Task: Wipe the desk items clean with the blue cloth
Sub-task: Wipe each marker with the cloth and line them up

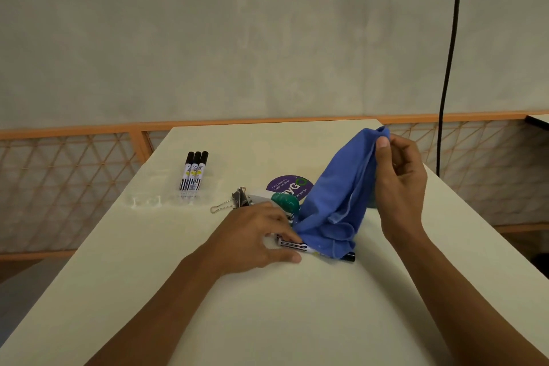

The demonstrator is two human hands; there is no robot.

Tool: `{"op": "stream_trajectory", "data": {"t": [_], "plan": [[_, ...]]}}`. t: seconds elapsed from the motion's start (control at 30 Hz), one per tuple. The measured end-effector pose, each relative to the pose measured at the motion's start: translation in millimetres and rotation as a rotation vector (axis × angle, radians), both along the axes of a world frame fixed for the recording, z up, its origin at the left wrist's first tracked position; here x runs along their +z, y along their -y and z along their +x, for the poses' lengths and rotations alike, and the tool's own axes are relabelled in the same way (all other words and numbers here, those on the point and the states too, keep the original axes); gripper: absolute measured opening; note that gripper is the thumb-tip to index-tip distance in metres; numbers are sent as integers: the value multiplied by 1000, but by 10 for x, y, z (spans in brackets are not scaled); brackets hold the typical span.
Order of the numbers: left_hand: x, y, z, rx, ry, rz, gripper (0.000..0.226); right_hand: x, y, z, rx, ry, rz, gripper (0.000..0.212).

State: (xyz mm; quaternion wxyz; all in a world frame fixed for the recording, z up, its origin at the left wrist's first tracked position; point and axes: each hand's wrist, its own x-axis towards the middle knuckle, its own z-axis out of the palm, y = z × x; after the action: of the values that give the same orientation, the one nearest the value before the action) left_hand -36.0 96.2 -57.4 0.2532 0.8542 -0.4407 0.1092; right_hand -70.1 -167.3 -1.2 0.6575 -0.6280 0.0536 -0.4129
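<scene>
Blue cloth [335, 205] hangs pinched at its top by my right hand [401, 184], its lower end draped over the marker [293, 245] my left hand [255, 235] grips on the desk [267, 321]

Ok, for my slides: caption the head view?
Right hand holds up the blue cloth; left hand grips a marker on the desk.

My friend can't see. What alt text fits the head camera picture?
The right hand holds up a blue cloth by its top while the left hand holds a marker on the table under the cloth's lower end. Three more markers, a binder clip and a purple disc lie farther back.
</scene>
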Motion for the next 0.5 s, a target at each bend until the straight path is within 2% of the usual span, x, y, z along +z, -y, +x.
{"op": "stream_trajectory", "data": {"t": [0.1,0.3,0.37,0.5], "plan": [[20,17,0,13,1,6,39,-11,-20,-1,-2,-14,30,15],[32,34,-1,24,-23,35,38,-59,-39,-11,50,-53,57,47],[40,20,11,27,-25,63,36,-106,-36,17,44,-92,38,46],[79,-43,46,-1,0,106,29,-156,-26,63,48,-130,90,24]]}}
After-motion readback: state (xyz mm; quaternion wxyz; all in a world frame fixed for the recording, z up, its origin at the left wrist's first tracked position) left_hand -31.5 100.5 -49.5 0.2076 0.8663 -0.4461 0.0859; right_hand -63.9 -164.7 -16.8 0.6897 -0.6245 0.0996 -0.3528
